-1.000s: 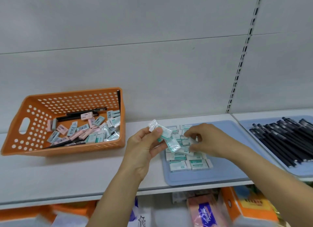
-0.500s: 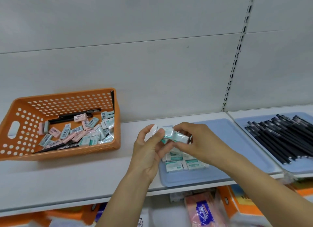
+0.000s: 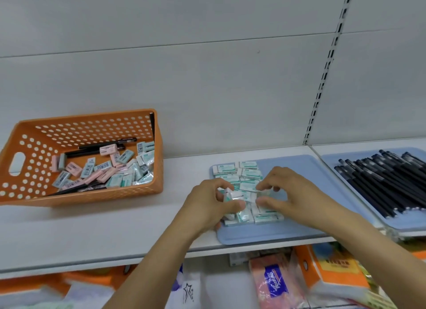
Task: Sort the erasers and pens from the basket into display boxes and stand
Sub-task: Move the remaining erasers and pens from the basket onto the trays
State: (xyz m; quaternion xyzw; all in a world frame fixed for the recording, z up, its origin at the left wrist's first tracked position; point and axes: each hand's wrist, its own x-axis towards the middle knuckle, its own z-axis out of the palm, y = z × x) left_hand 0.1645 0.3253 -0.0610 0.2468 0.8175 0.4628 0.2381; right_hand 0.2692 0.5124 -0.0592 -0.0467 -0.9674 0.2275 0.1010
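Observation:
An orange basket at the left of the shelf holds several green and pink erasers and black pens. A blue tray in the middle carries rows of green erasers. My left hand grips wrapped green erasers just above the tray's left side. My right hand is low over the rows, its thumb and fingertips pinching a wrapped eraser at the stack. A second blue tray at the right holds many black pens.
The white shelf has bare room between basket and tray. A slotted upright runs up the back wall. Below the shelf edge sit packaged goods and orange boxes.
Both hands have dropped from in front of me down onto the eraser tray. My right hand took an eraser from the left hand's bundle and brought it to the rows.

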